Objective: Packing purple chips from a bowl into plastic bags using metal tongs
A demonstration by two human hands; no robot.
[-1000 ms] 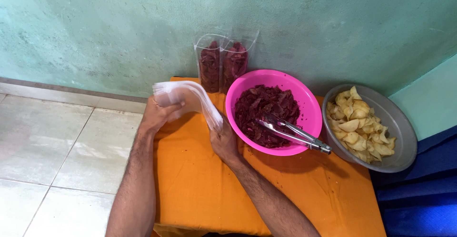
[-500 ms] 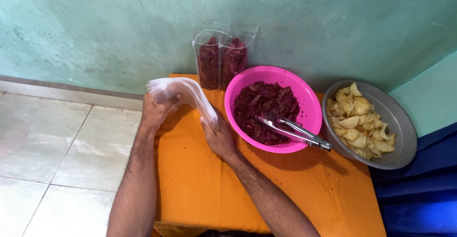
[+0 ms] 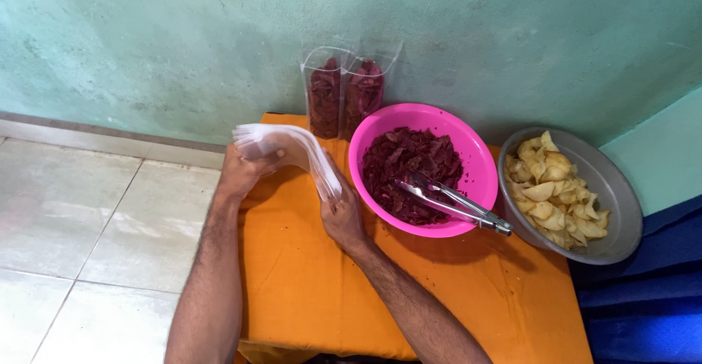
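A stack of clear plastic bags (image 3: 289, 152) is gripped at both ends above the orange-covered counter (image 3: 307, 291), bent between the left hand (image 3: 245, 170) and the right hand (image 3: 342, 214). Just beyond, metal tongs (image 3: 450, 203) are laid in a pink bowl (image 3: 479, 163) of dark red chips, beside a grey tray (image 3: 621, 210) of pale chips. Two filled pouches (image 3: 344, 93) are stood against the wall.

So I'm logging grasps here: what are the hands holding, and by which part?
Both hold one bent stack of clear plastic bags: the left hand has its grip on the stack's left end, the right hand on its lower right end.
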